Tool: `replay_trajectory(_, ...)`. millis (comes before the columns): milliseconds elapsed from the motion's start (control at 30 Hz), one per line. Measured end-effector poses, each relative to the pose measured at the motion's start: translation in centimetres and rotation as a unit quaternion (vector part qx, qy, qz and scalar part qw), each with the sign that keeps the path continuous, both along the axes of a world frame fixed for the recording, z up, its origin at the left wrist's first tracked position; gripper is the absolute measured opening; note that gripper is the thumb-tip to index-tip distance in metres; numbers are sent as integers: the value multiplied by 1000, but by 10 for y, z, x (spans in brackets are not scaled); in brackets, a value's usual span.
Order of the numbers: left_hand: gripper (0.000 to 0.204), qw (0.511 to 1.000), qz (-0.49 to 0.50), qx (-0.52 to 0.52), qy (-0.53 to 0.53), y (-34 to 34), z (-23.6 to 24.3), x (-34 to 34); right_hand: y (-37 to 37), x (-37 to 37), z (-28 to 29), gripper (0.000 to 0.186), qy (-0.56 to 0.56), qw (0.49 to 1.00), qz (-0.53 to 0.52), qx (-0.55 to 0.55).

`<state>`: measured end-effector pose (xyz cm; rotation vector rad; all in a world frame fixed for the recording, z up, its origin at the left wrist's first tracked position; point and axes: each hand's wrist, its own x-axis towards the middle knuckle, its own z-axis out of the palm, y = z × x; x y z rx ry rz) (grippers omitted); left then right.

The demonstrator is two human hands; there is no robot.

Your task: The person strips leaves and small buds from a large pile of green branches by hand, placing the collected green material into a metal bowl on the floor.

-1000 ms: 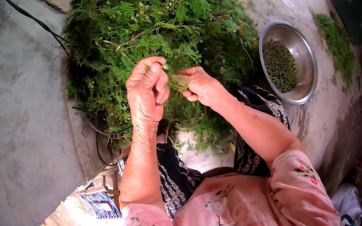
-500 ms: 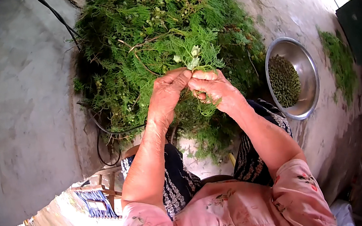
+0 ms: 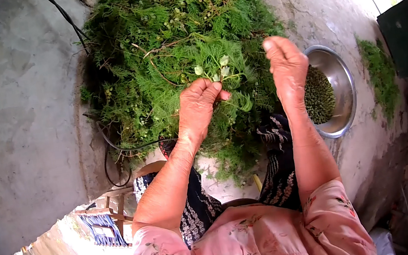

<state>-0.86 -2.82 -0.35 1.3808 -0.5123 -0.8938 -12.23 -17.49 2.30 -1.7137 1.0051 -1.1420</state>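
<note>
My left hand [image 3: 200,101] is closed in a pinch on a feathery green conifer sprig [image 3: 232,68] above a big heap of cut branches [image 3: 167,22]. Several pale green cones [image 3: 224,60] stand out on the sprig, just past my fingertips. My right hand [image 3: 288,64] is raised apart from the sprig, between the heap and a steel bowl [image 3: 349,90]. Its fingers are curled in with the thumb pressed on them; what they hold, if anything, is hidden. Small green cones [image 3: 320,97] lie in the bowl, partly behind my right wrist.
A pale concrete slab or wall [image 3: 18,118] borders the heap on the left, with black cables [image 3: 63,14] beside it. Loose green sprigs [image 3: 381,74] lie on the floor right of the bowl. A wooden chair with blue webbing [image 3: 104,228] stands at lower left.
My right hand has left the sprig and moved right and slightly up, toward the bowl. My left hand stays almost in place, still pinching the sprig.
</note>
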Motion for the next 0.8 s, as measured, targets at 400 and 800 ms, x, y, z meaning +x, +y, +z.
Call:
replay_trajectory(400, 9, 999, 24, 6, -26, -7, 5, -7, 21, 13, 2, 34, 119, 966, 170, 156)
replay_trajectory(800, 17, 989, 35, 13, 145, -9, 9, -6, 30, 15, -11, 10, -68, 916, 286, 274)
